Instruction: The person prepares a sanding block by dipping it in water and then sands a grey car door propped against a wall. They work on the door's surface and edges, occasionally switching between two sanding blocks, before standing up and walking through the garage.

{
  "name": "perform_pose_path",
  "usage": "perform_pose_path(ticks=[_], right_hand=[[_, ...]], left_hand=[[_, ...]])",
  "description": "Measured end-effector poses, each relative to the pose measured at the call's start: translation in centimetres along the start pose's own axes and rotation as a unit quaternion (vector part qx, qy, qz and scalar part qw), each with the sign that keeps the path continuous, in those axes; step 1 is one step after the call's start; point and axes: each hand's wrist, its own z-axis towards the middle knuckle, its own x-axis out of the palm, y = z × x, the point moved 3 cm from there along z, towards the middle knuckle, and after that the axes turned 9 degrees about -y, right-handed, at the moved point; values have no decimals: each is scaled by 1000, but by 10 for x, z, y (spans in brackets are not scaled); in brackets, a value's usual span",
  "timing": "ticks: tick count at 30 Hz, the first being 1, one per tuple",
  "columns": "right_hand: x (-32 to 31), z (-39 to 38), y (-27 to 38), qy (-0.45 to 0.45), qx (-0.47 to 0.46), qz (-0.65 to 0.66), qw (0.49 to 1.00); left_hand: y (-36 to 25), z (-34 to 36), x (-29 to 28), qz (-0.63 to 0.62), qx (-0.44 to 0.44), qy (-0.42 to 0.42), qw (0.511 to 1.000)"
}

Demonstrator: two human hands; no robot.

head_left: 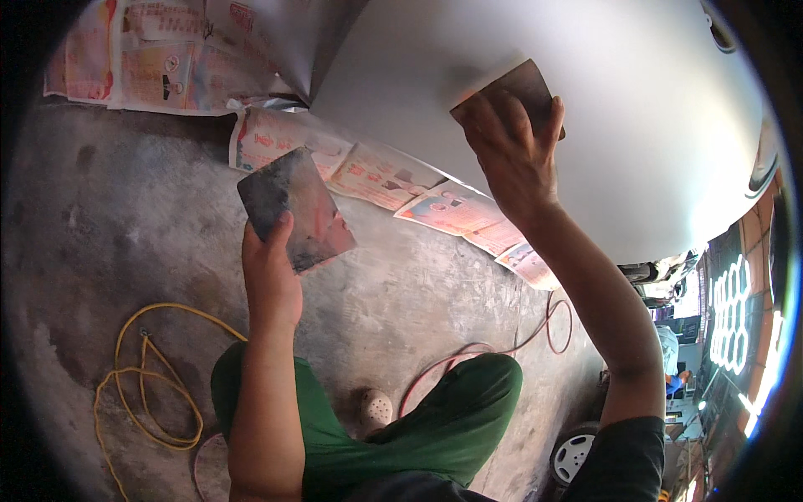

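Note:
My left hand (268,259) grips a flat dark rectangular plate (301,201) with pinkish smears, thumb on its face, held out over the concrete floor. My right hand (519,159) holds a smaller dark flat pad (519,88) against the smooth pale grey curved body panel (636,109) of a vehicle, its fingertips bent over the pad. Printed masking paper (452,217) runs along the panel's lower edge, with more sheets (167,58) at the upper left.
A yellow hose (192,314) lies coiled at lower left, a red hose (552,326) at lower middle right. My green-clad knees and beige clog (376,410) are below. A wheel (573,458), a person in light blue (669,360) and hexagonal ceiling lights (728,314) appear at the right.

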Motion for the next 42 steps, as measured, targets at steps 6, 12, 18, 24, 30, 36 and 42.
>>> perform_pose_path(ticks=[6, 12, 18, 24, 30, 36, 42], right_hand=[[5, 4, 0, -7, -3, 3, 1000], [11, 3, -4, 14, -7, 15, 1000], [16, -20, -13, 3, -20, -5, 1000], [1, -8, -10, 27, 6, 28, 999], [10, 3, -7, 34, 3, -7, 999], [18, -15, -16, -3, -6, 16, 1000], [4, -20, -9, 54, 35, 48, 997]], left_hand=[[-3, 1, -7, -8, 19, 7, 1000], [-13, -3, -7, 8, 8, -2, 1000], [-7, 6, -15, 16, 20, 15, 1000], [-8, 6, -15, 24, 24, 7, 999], [-5, 9, -16, 16, 29, 28, 999], [-6, 9, -15, 27, 26, 25, 999], [-10, 5, -12, 4, 27, 6, 1000]])
